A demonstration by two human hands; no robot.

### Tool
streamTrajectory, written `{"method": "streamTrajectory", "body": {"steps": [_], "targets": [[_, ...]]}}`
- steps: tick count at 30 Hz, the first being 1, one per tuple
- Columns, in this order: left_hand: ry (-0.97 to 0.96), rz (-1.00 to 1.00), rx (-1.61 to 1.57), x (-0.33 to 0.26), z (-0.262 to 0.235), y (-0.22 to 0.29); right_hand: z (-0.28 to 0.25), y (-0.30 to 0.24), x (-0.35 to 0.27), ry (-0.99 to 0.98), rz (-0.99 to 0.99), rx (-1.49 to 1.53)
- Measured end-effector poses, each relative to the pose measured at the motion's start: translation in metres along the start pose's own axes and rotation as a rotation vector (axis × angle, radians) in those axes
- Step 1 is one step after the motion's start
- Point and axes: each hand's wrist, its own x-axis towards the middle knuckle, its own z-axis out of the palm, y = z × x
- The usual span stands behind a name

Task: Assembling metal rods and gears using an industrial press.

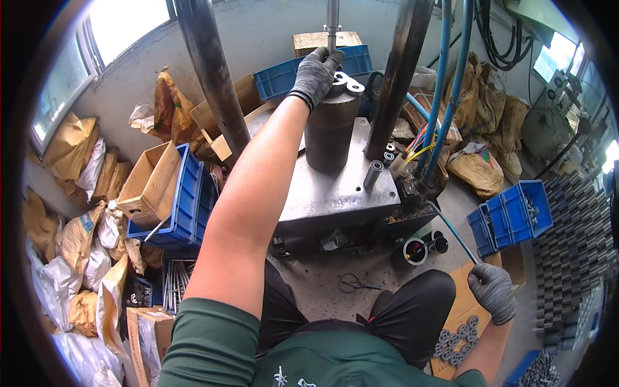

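Note:
My left hand (316, 74), in a grey knit glove, reaches up to the top of a dark steel cylinder (332, 138). Its fingers are closed at the lower end of an upright steel rod (332, 37); what sits inside the grip is hidden. Just right of those fingers, a shiny metal piece with round holes (353, 85) lies on the cylinder's top. My right hand (492, 292), gloved likewise, is wrapped round the end of a long thin lever (454, 233) that slants up toward the machine. The cylinder stands on a thick steel plate (322, 197) between two dark columns.
Blue hoses (451, 84) hang beside the right column (403, 71). A short tube (373, 174) stands on the plate. Blue crates (512, 216) and stacked metal tubes (567, 258) lie right; ring-shaped parts (458, 338) rest on cardboard. Scissors (353, 282) lie on the floor. Sacks (80, 242) line the left.

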Motion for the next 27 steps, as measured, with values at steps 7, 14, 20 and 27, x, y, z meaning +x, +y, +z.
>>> {"method": "streamTrajectory", "body": {"steps": [7, 14, 20, 27], "targets": [[0.016, 0.019, -0.001, 0.000, 0.000, -0.001, 0.003, 0.001, -0.001, 0.055, -0.059, 0.001], [0.005, 0.042, -0.015, 0.004, 0.001, -0.006, 0.003, 0.001, -0.001, 0.069, -0.056, 0.017], [-0.001, -0.013, -0.034, 0.000, 0.001, 0.002, 0.001, 0.003, -0.001, 0.035, -0.048, 0.046], [0.001, -0.017, -0.036, 0.001, -0.005, -0.002, -0.035, -0.005, 0.064, 0.454, -0.317, 0.033]]}}
